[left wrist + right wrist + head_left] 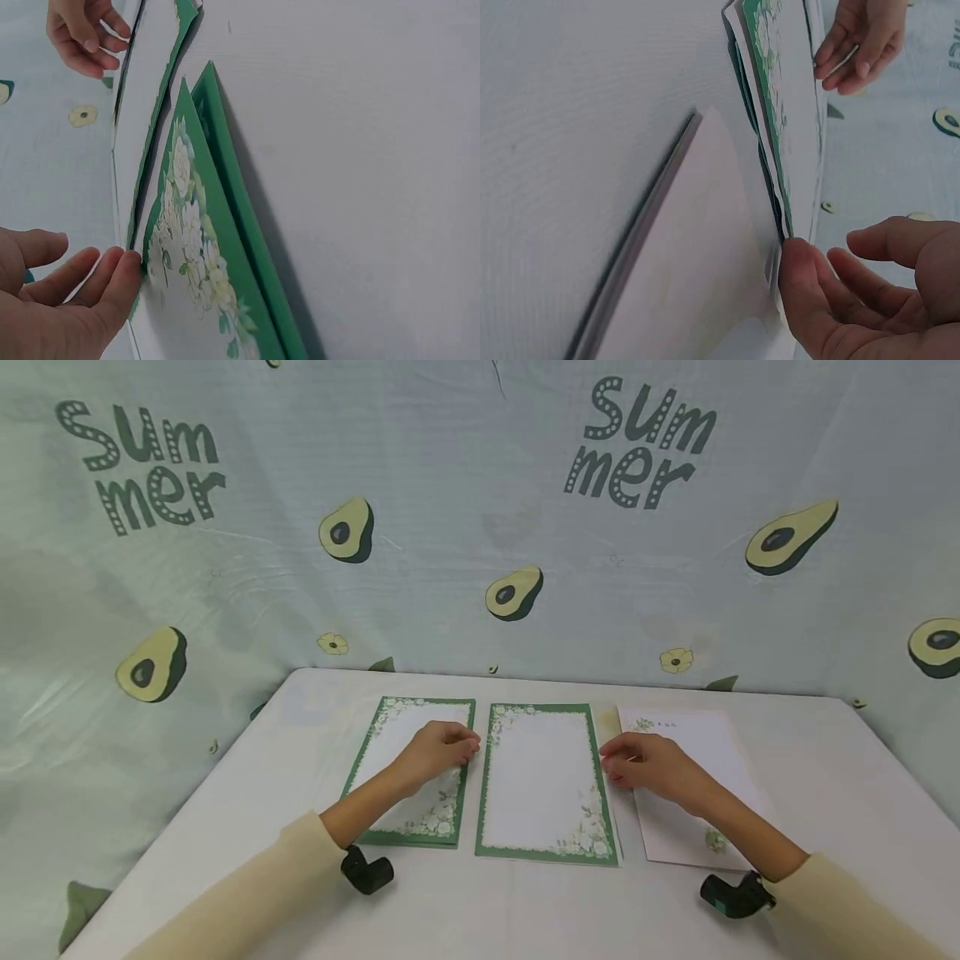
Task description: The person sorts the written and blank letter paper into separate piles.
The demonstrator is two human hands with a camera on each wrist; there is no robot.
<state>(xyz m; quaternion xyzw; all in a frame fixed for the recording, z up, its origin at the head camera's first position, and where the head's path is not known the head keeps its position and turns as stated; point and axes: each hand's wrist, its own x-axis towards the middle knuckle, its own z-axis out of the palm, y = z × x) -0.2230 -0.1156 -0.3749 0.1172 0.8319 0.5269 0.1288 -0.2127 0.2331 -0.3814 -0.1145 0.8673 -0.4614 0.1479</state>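
Observation:
Three stacks of paper lie side by side: a green-bordered floral stack (408, 777), a similar middle stack (536, 777) and a pale pinkish one (701, 777). My left hand (435, 752) is over the right edge of the left stack, its fingertips (129, 266) close to the gap beside the middle stack. At the middle stack's right edge is my right hand (652, 767), a fingertip (799, 255) right at the paper edge. Both hands have loosely bent fingers, with thumbs apart from them. Several layers show along the middle stack's side (757, 135) in the right wrist view.
A white table (480, 910) carries the stacks. Behind it hangs a pale cloth (435, 527) printed with avocados and lettering. Black wrist cameras (367, 870) sit below beige sleeves (247, 889).

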